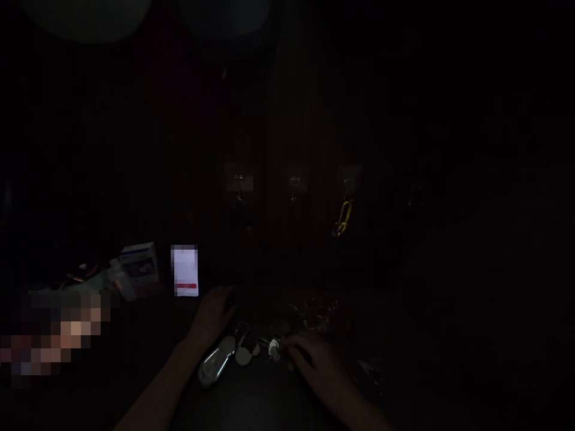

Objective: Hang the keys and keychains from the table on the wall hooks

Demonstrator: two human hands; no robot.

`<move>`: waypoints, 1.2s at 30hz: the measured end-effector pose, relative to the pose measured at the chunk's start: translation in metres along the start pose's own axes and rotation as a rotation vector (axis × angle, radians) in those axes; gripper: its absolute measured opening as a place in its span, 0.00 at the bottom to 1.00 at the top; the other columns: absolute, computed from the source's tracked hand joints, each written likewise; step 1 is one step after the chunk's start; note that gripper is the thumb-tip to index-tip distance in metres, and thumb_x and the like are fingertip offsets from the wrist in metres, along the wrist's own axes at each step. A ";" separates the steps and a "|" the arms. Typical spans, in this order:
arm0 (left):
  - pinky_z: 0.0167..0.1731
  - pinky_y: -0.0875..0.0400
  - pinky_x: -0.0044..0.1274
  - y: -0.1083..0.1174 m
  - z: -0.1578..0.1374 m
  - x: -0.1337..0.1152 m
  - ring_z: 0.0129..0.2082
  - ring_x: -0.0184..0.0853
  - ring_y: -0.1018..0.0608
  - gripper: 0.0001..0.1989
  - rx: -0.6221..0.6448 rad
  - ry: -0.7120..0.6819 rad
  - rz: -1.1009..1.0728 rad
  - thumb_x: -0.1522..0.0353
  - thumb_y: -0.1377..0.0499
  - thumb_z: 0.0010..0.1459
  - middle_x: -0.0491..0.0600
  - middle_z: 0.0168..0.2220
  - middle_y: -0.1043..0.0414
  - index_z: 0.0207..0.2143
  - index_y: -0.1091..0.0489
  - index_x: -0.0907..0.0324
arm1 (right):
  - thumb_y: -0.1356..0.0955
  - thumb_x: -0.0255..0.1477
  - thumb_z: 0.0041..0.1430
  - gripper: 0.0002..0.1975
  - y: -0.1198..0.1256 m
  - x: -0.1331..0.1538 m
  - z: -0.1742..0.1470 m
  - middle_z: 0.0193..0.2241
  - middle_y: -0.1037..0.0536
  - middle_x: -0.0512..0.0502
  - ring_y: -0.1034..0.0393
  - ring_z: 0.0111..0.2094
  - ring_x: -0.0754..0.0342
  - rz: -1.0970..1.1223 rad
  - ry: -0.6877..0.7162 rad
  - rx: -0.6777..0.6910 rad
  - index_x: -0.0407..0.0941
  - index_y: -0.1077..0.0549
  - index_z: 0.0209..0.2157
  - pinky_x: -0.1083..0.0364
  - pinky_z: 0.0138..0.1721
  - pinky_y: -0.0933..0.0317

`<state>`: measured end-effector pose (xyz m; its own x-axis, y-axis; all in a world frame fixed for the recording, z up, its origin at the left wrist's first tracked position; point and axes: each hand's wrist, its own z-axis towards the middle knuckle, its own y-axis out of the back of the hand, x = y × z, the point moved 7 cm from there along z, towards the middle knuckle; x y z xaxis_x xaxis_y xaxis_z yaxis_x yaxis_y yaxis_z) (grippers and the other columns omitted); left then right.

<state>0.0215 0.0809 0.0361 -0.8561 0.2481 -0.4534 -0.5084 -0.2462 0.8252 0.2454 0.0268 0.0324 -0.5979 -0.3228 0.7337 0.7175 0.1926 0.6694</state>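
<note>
the right hand [314, 356] at a dim worktop [256, 407], its fingertips at a small whitish item [274, 348], which lies beside the pale rounded fob [245, 354]; whether the item is pinched or merely touched cannot be told. the left hand [214, 311] rests with thumb and fingers apart, nothing visible in its grasp, near the long pale object [217, 362]. the step in hand appears to be the fingering of small pieces; the next move seems to call for a precise fingertip pinch. count: one whitish item, one fob, one long object, one lit screen [185, 270], one carton [140, 269], one yellow loop [344, 216]; three hooks [294, 181] show distinctly, a fourth possibly. the cluttered small pieces [321, 311] beyond the right hand are too dark to count.
</note>
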 end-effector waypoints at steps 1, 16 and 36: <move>0.47 0.35 0.33 -0.002 0.000 0.001 0.48 0.42 0.29 0.18 0.018 0.001 0.017 0.68 0.46 0.55 0.54 0.47 0.30 0.49 0.33 0.58 | 0.40 0.31 0.58 0.13 0.000 0.000 0.000 0.39 0.22 0.50 0.31 0.43 0.52 0.000 0.003 -0.001 0.51 0.24 0.37 0.55 0.44 0.41; 0.33 0.31 0.26 0.004 -0.003 0.000 0.32 0.38 0.23 0.14 -0.030 0.474 -0.874 0.58 0.45 0.52 0.49 0.31 0.23 0.31 0.29 0.59 | 0.39 0.37 0.58 0.14 0.006 -0.013 0.009 0.37 0.21 0.48 0.29 0.41 0.51 0.225 -0.025 -0.104 0.47 0.25 0.36 0.54 0.43 0.39; 0.37 0.29 0.29 -0.031 -0.031 -0.074 0.32 0.38 0.20 0.15 0.457 0.507 -1.514 0.58 0.41 0.53 0.53 0.30 0.23 0.35 0.33 0.61 | 0.34 0.37 0.52 0.13 0.019 0.026 0.043 0.37 0.22 0.48 0.30 0.42 0.49 0.481 -0.033 -0.193 0.47 0.23 0.36 0.52 0.46 0.40</move>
<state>0.0974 0.0415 0.0340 0.3675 -0.3418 -0.8650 -0.8643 0.2180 -0.4533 0.2281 0.0619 0.0691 -0.1929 -0.2097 0.9586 0.9650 0.1361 0.2240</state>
